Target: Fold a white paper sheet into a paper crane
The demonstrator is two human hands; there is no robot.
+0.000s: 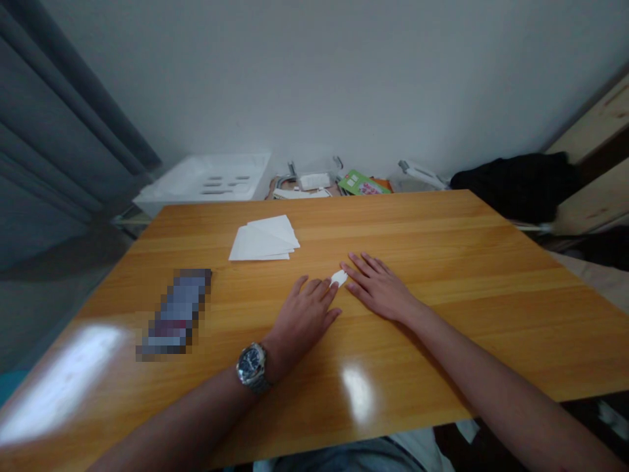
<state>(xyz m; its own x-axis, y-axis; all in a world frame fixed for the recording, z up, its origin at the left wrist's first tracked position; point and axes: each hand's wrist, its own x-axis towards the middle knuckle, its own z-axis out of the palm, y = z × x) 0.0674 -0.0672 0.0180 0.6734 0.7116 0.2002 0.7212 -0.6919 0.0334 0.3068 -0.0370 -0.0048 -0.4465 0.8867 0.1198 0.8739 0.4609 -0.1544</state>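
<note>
A small piece of folded white paper (339, 278) lies on the wooden table (422, 229) between my hands. My left hand (305, 313) rests palm down with its fingers spread, and its index fingertip touches the paper's left end. On the other side, my right hand (378, 285) lies flat with fingers apart, its fingertips at the paper's right end. Neither hand grasps anything. A wristwatch (251, 367) is on my left wrist. Farther back and to the left sits a loose stack of white paper sheets (265, 237).
A blurred-out, phone-like object (177, 311) lies on the table's left side. Beyond the far edge are a white plastic tray (211, 174), a green booklet (361, 183) and other clutter. Dark cloth (515, 183) is heaped at the back right, and a grey curtain (59, 118) hangs at left.
</note>
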